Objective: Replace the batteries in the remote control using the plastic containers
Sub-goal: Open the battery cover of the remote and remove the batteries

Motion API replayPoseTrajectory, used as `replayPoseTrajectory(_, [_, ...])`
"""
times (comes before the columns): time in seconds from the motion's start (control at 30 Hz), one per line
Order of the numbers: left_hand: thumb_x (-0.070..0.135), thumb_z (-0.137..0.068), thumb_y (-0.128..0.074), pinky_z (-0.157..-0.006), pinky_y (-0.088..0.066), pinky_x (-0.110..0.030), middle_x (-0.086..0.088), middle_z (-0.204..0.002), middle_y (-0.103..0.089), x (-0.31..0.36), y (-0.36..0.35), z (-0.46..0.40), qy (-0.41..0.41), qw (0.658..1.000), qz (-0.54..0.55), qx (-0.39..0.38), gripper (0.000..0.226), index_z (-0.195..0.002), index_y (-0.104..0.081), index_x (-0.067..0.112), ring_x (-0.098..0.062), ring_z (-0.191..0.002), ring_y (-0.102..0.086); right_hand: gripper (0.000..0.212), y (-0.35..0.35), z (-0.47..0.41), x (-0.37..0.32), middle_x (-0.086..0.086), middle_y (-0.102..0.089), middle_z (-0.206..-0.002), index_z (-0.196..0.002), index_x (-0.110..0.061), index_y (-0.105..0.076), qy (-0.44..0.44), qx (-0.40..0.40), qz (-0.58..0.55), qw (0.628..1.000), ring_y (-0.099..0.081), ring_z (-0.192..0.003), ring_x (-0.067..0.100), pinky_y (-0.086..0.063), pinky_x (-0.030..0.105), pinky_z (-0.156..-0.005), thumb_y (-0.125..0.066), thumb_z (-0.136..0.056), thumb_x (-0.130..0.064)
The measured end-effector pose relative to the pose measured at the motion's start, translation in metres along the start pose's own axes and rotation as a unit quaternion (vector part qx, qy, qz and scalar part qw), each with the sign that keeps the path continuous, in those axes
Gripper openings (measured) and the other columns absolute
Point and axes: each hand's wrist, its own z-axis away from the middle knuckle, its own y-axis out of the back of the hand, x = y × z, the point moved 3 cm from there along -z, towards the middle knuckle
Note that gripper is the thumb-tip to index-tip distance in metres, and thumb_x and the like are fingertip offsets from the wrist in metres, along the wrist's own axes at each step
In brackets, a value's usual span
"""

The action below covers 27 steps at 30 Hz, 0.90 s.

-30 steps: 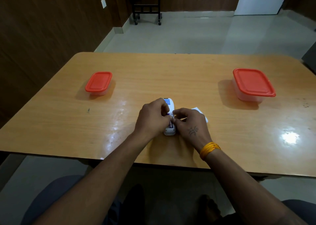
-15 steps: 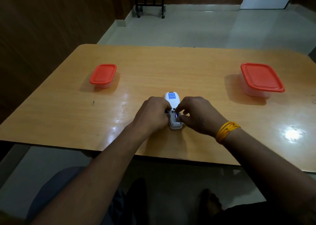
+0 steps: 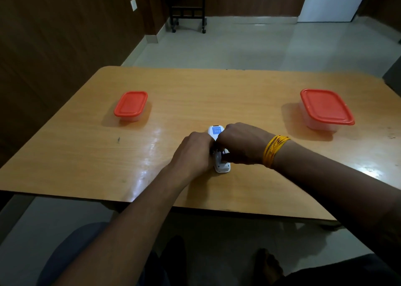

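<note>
A white remote control (image 3: 221,167) lies face down on the wooden table (image 3: 195,103), its blue label toward the far end. My left hand (image 3: 195,153) grips its left side. My right hand (image 3: 240,143), with yellow bangles at the wrist, lies across the remote, fingertips pressed at the open battery compartment. Whether a battery is between the fingers is hidden. A small clear container with a red lid (image 3: 130,105) stands at the far left, closed. A larger red-lidded container (image 3: 325,108) stands at the far right, closed.
The table's near edge (image 3: 152,201) runs just in front of my forearms. A dark wooden wall is on the left. A black wheeled stand (image 3: 188,14) sits on the tiled floor beyond the table. My knees show below the table edge.
My right hand has swung further over the remote, covering more of it, and the white piece seen beside it earlier is hidden. The left hand keeps its grip.
</note>
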Motion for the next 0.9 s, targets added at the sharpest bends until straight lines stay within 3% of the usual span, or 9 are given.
replayPoseTrajectory(0.13, [0.017,-0.086,-0.064,-0.059,-0.033,-0.031,0.003,-0.062,-0.043,-0.001,0.001,0.0,-0.006,1.0,0.008,0.0,0.038,-0.057,-0.042,0.025,-0.028,-0.068,-0.05,0.022,-0.003,0.002,0.0,0.007,-0.074,-0.106,-0.113,-0.016,-0.073,0.013,0.015,-0.004,1.0,-0.068,-0.094,0.03,-0.045,0.032,-0.071,-0.071,-0.092,-0.025])
replayPoseTrajectory(0.2, [0.018,-0.087,-0.065,-0.059,-0.034,-0.031,0.002,-0.065,-0.048,0.0,0.001,0.0,-0.005,1.0,0.008,0.0,0.028,-0.061,-0.055,0.023,-0.028,-0.069,-0.052,0.02,-0.005,0.003,0.004,0.007,-0.074,-0.102,-0.11,-0.017,-0.074,0.005,0.034,-0.005,0.999,-0.069,-0.092,0.03,-0.052,0.037,-0.073,-0.069,-0.093,-0.025])
replayPoseTrajectory(0.27, [0.015,-0.088,-0.064,-0.061,-0.038,-0.03,-0.002,-0.075,-0.059,-0.001,0.001,0.001,-0.005,1.0,0.016,0.007,0.013,-0.081,-0.075,0.017,-0.029,-0.074,-0.058,0.019,-0.007,0.007,0.01,0.007,-0.076,-0.1,-0.11,-0.019,-0.075,-0.009,0.05,-0.025,0.998,-0.07,-0.093,0.032,-0.055,0.04,-0.076,-0.068,-0.095,-0.028])
replayPoseTrajectory(0.37, [0.017,-0.089,-0.068,-0.064,-0.046,-0.031,-0.006,-0.088,-0.069,-0.003,0.0,0.0,-0.012,1.0,0.023,0.013,0.017,-0.098,-0.082,0.017,-0.029,-0.08,-0.064,0.024,-0.008,0.013,0.011,0.004,-0.079,-0.107,-0.116,-0.022,-0.076,-0.014,0.043,-0.043,0.998,-0.071,-0.101,0.028,-0.057,0.041,-0.083,-0.07,-0.097,-0.036])
replayPoseTrajectory(0.53, [0.02,-0.087,-0.071,-0.067,-0.056,-0.037,-0.006,-0.085,-0.069,-0.004,0.0,-0.003,-0.004,1.0,0.017,0.013,0.012,-0.092,-0.082,0.019,-0.029,-0.077,-0.065,0.027,-0.003,0.006,0.009,0.005,-0.077,-0.111,-0.12,-0.021,-0.076,0.0,0.013,-0.016,1.0,-0.069,-0.105,0.027,-0.055,0.037,-0.085,-0.07,-0.099,-0.038])
replayPoseTrajectory(0.6, [0.02,-0.086,-0.069,-0.059,-0.05,-0.036,-0.004,-0.073,-0.06,-0.003,0.0,-0.003,0.002,1.0,0.009,0.004,0.011,-0.077,-0.074,0.017,-0.028,-0.069,-0.059,0.026,0.001,0.001,0.007,0.006,-0.076,-0.112,-0.119,-0.019,-0.075,0.001,-0.01,0.009,1.0,-0.068,-0.105,0.027,-0.052,0.033,-0.082,-0.07,-0.099,-0.036])
replayPoseTrajectory(0.67, [0.021,-0.086,-0.067,-0.054,-0.037,-0.033,-0.002,-0.063,-0.049,-0.002,0.002,-0.002,0.004,1.0,0.01,-0.003,0.028,-0.061,-0.055,0.02,-0.025,-0.06,-0.049,0.025,0.005,-0.004,0.001,0.008,-0.073,-0.113,-0.12,-0.016,-0.073,0.006,-0.036,0.036,0.999,-0.067,-0.105,0.028,-0.044,0.03,-0.077,-0.069,-0.1,-0.031])
replayPoseTrajectory(0.73, [0.019,-0.086,-0.067,-0.055,-0.033,-0.032,-0.001,-0.061,-0.044,-0.002,0.004,-0.001,0.003,1.0,0.022,-0.002,0.038,-0.057,-0.043,0.023,-0.022,-0.056,-0.043,0.025,0.009,-0.007,-0.004,0.009,-0.072,-0.113,-0.122,-0.017,-0.072,0.016,-0.047,0.054,0.997,-0.067,-0.104,0.03,-0.042,0.031,-0.075,-0.069,-0.099,-0.027])
replayPoseTrajectory(0.9, [0.015,-0.087,-0.065,-0.053,-0.035,-0.032,0.0,-0.061,-0.046,-0.002,0.008,0.003,0.015,0.999,0.043,0.0,0.037,-0.057,-0.044,0.021,-0.019,-0.055,-0.045,0.027,0.01,-0.012,-0.01,0.008,-0.072,-0.113,-0.123,-0.02,-0.07,0.045,-0.042,0.073,0.995,-0.069,-0.099,0.032,-0.052,0.036,-0.077,-0.069,-0.096,-0.023])
